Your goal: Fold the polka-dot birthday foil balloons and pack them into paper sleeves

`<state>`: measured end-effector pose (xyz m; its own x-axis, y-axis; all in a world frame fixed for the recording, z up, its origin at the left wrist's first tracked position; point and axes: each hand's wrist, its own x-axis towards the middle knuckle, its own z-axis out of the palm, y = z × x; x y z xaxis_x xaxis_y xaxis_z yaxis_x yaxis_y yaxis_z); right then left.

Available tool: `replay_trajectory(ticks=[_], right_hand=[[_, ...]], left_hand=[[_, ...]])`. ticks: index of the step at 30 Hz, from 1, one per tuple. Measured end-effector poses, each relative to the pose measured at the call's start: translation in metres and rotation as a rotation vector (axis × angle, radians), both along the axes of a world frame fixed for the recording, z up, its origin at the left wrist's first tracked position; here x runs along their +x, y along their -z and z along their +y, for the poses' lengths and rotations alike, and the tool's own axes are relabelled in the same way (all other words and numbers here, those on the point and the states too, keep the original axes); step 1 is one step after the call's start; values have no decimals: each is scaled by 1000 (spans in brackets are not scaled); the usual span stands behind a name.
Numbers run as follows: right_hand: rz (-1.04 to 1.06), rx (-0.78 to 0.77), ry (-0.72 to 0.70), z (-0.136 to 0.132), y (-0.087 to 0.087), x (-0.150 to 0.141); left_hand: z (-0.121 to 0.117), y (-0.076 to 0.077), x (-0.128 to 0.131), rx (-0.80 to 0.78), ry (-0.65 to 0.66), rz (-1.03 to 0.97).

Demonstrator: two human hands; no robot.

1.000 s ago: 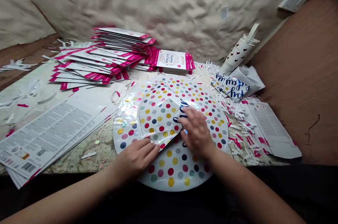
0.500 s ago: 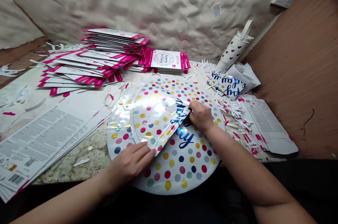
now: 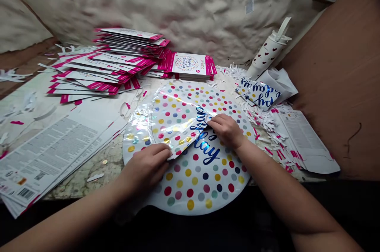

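Flat round foil balloons [image 3: 192, 188], white with coloured dots and blue lettering, lie stacked at the table's front edge and stick out a little over it. The top balloon [image 3: 175, 119] is partly folded over itself, its fold running diagonally between my hands. My left hand [image 3: 150, 165] is closed on the fold's lower left end, fingertips pressed together on the foil. At the upper right end of the fold, my right hand [image 3: 227, 129] pinches the foil between thumb and fingers.
Stacked pink-and-white packets [image 3: 118, 62] stand at the back left. Printed card sleeves [image 3: 62, 145] lie at left, and another flat sleeve [image 3: 305, 141] at right. A heart-patterned tumbler [image 3: 268, 54] leans near a rolled balloon [image 3: 258, 91]. Paper scraps [image 3: 273, 125] litter the right side.
My right hand went from spread over the lettering to pinching the fold's far end. The folded edge has shifted and more blue lettering shows. My left hand stays at the near end.
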<state>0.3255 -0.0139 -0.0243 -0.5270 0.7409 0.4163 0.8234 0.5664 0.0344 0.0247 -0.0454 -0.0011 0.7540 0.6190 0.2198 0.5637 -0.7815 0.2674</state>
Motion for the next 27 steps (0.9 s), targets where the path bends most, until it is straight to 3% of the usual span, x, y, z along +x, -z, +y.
replay_trajectory(ticks=[6,9,13,15,16,18,20,24,27], right_hand=[[88,-29,-29,-4,-2,-15],[126,-55,-142,1,-6,-29],[192,-145,-176,16,-7,-44],[326,-217,-98,25,-8,-48],[424,-245,-43,29,-10,-48],[659,-288,61,38,-16,-47],[884,-331,131,47,-24,-42],[1093,-335,266,67,-25,-21],[1189,-294,386,81,-9,1]], left_hand=[[10,-12,-3,-84,-114,-19],[14,-18,-6,38,-128,-109],[9,-27,-8,349,-20,-249],[9,-30,-2,458,113,-330],[13,-29,4,434,199,-315],[30,-23,24,262,333,-173],[58,-11,49,114,290,-44],[109,19,90,93,229,-5],[118,34,97,72,283,44]])
